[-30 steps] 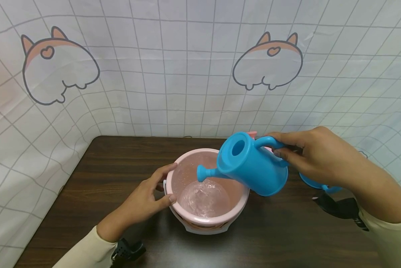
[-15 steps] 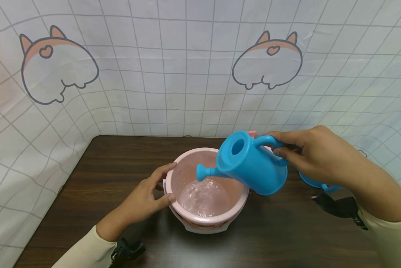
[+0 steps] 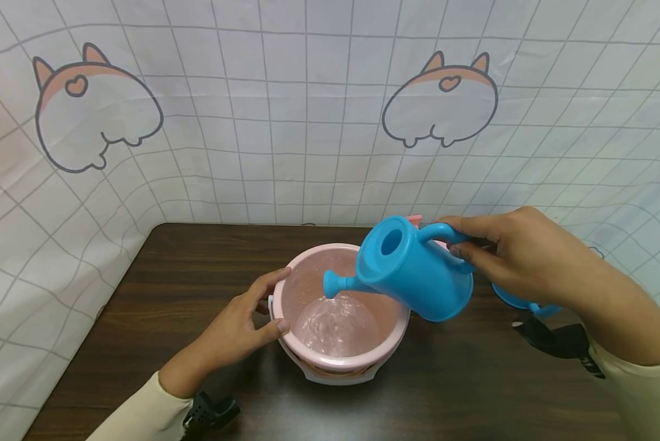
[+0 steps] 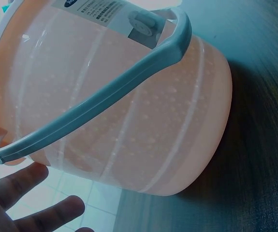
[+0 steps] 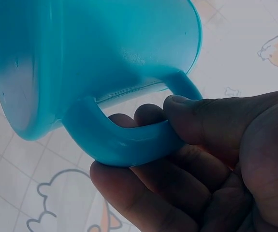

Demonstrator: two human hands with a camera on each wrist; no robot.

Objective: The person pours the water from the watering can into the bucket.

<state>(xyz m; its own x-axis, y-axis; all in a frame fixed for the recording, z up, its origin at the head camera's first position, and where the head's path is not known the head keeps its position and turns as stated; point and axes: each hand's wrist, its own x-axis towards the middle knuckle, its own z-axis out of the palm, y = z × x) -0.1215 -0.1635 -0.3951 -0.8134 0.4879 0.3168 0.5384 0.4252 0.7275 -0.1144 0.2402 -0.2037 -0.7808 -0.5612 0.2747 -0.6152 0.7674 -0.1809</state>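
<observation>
A pale pink bucket (image 3: 330, 361) stands on the dark table, with rippling water (image 3: 338, 327) inside. My left hand (image 3: 236, 327) holds its left rim, thumb and forefinger on the edge. Other fingers (image 4: 56, 212) stretch out beside the outer wall, near the bucket's grey handle (image 4: 90, 108) in the left wrist view. From the right, my right hand (image 3: 512, 254) grips the handle of a blue watering can (image 3: 418, 282). The can is tilted left, and its spout (image 3: 335, 285) hangs over the bucket opening. In the right wrist view, thumb and fingers wrap the can's handle (image 5: 129, 147).
Behind the watering can, part of a pink object (image 3: 415, 220) shows. A blue item (image 3: 512, 300) with a small handle lies on the table under the right forearm, partly hidden. A white gridded cloth (image 3: 319, 122) surrounds the dark wooden table (image 3: 198, 257).
The ripples on the water's surface shift shape. Both hands, the bucket and the tilted watering can stay practically still.
</observation>
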